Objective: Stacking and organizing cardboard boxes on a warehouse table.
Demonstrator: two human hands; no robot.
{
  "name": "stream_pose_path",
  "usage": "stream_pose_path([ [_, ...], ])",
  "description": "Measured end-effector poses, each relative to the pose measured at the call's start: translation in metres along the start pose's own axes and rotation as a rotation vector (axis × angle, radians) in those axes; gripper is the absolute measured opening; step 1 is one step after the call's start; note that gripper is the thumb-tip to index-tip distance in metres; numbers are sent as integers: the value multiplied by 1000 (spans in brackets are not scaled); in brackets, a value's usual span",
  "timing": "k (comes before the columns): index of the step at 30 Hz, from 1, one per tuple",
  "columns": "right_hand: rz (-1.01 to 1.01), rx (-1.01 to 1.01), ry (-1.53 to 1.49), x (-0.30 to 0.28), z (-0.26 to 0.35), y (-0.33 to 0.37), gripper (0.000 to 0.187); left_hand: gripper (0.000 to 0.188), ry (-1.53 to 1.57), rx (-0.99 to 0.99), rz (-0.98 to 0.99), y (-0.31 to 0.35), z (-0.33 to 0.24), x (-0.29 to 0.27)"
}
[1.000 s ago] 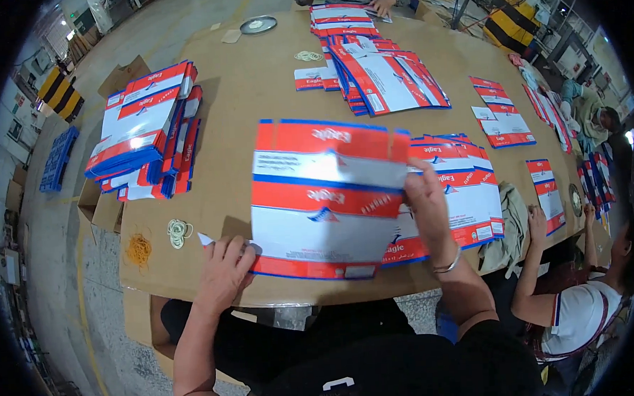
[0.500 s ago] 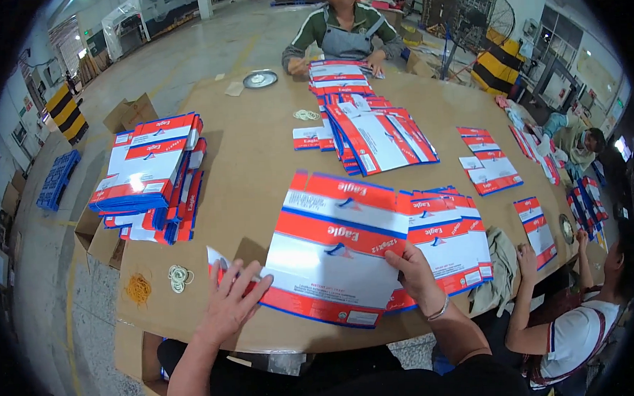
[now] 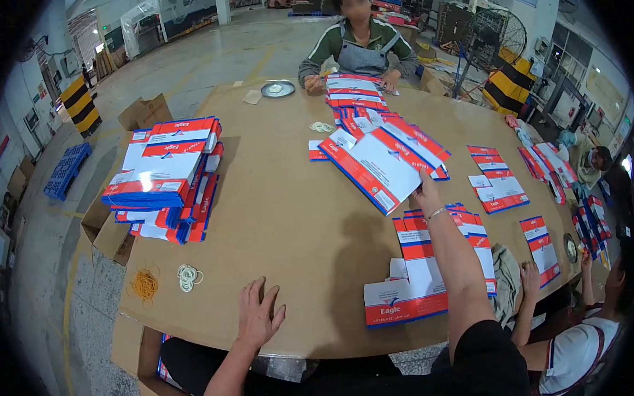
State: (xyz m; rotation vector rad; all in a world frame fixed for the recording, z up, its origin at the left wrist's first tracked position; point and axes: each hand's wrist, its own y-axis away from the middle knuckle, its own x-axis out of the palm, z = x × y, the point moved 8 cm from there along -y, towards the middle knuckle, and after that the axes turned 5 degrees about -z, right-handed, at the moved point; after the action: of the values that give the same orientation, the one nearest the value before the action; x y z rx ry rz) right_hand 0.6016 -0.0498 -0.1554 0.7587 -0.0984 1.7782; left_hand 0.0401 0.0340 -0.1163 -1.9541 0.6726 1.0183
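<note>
My left hand (image 3: 260,315) rests near the table's front edge, fingers spread, with nothing in it. My right hand (image 3: 426,195) reaches far forward, its fingers closed on the near right edge of a flat red, white and blue carton (image 3: 385,163). That carton lies slanted at the top of a pile of similar flat cartons (image 3: 419,138). Below my right forearm, more flat cartons (image 3: 406,304) lie loosely stacked on the table, partly covered by the arm. Part of my grip is hidden behind the hand.
A tall stack of cartons (image 3: 161,166) stands at left. White rubber bands (image 3: 189,277) and orange ones (image 3: 144,285) lie near the front left. A co-worker (image 3: 358,44) sits opposite; another person (image 3: 575,353) works at right. A metal dish (image 3: 278,89) is on the far side.
The carton formerly between both hands has left the front middle. My right hand has moved forward to the far pile; my left has let go and lies spread on the table.
</note>
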Motion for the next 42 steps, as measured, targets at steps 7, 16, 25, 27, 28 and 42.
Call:
stream_pose_path([
  [7,-109,102,276,-5,-64,35,21,49,42,-44,-26,-2,6,-7],
  [16,-12,-54,228,32,-41,55,24,49,66,-44,-28,-7,3,-3],
  [25,42,-82,-17,38,-41,36,22,48,60,-62,-11,-8,6,-3],
  [27,12,-99,-36,44,-41,33,24,48,60,-77,-19,-9,8,-5],
  [28,-40,-42,94,42,-47,28,27,48,59,-88,-28,-8,9,-6],
  [42,273,262,448,86,-70,37,38,44,38,-85,-36,3,18,6],
])
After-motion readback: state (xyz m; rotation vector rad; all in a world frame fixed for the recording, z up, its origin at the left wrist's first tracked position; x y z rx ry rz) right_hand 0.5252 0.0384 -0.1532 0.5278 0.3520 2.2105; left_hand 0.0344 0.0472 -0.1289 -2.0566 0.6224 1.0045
